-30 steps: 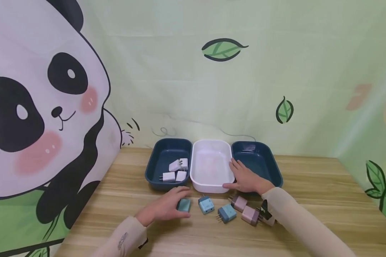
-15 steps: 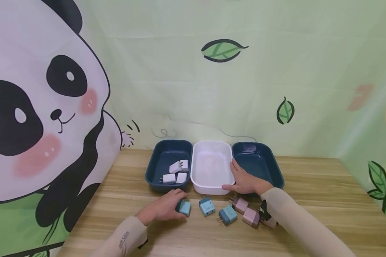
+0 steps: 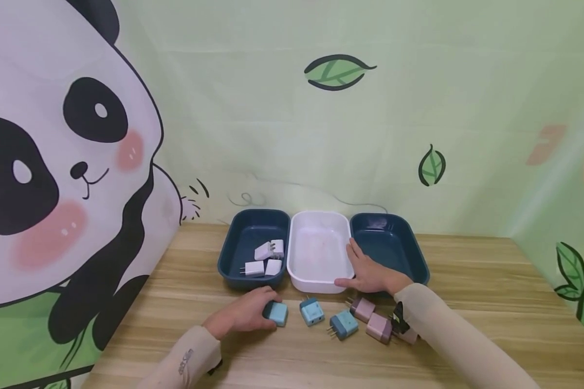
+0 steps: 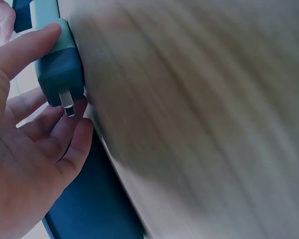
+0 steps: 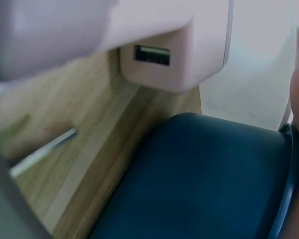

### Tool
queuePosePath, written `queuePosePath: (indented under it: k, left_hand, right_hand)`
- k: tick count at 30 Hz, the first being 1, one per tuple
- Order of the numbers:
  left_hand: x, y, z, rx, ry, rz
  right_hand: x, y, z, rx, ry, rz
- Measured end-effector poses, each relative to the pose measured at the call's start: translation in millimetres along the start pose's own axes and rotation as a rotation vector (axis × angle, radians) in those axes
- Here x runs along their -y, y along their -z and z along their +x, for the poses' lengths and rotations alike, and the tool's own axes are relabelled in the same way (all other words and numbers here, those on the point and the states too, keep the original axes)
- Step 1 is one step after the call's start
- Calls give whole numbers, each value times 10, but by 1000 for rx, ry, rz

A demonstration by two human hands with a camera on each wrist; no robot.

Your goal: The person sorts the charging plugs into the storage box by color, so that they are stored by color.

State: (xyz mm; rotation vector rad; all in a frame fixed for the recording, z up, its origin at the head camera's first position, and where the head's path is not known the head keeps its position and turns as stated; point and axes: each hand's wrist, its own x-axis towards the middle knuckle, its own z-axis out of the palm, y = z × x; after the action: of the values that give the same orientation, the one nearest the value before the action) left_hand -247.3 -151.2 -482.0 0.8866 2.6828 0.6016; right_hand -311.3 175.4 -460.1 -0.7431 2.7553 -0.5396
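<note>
In the head view my left hand (image 3: pixel 245 312) holds a light-blue and dark-blue plug charger (image 3: pixel 277 313) between thumb and fingers, at table level. The left wrist view shows the thumb on one side of this charger (image 4: pixel 60 74), its metal prongs toward the palm. My right hand (image 3: pixel 372 273) rests with straight fingers on the right side of the white tray (image 3: pixel 316 286), thumb at its front rim. Two more blue chargers, one (image 3: pixel 312 311) upright-looking and another (image 3: pixel 343 324) beside it, lie in front of the white tray.
Several pink chargers (image 3: pixel 379 328) lie below the right forearm; one (image 5: pixel 159 69) appears close in the right wrist view. A dark-blue tray (image 3: pixel 238 259) with several white chargers (image 3: pixel 254 269) stands left of the white tray, another dark-blue tray (image 3: pixel 391 243) right.
My left thumb and fingers have closed in on the nearest blue charger. The right hand stays at the white tray, and the head view has shifted slightly.
</note>
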Motion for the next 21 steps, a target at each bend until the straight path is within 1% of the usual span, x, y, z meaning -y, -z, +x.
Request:
queuePosePath:
  k: [5,9,12,15,17,21]
  left_hand:
    - [15,16,-10,10,-6,17]
    - [19,20,-15,10,-17,8]
    - [4,21,-20,16,-10,-11]
    - [-44,34,-22,19,3,-29]
    - [-97,50,-23,15,-2,-34]
    - [-220,98,-13,-15,-55,-28]
  right_hand:
    - [14,7,-1,-6,13,1]
    - [23,8,0,-9,20,-3]
    - [29,8,2,-6,20,-9]
    - [31,6,2,-2,17,-5]
    - [27,3,1,-1,14,2]
    - [13,-13,-3,-6,11,9]
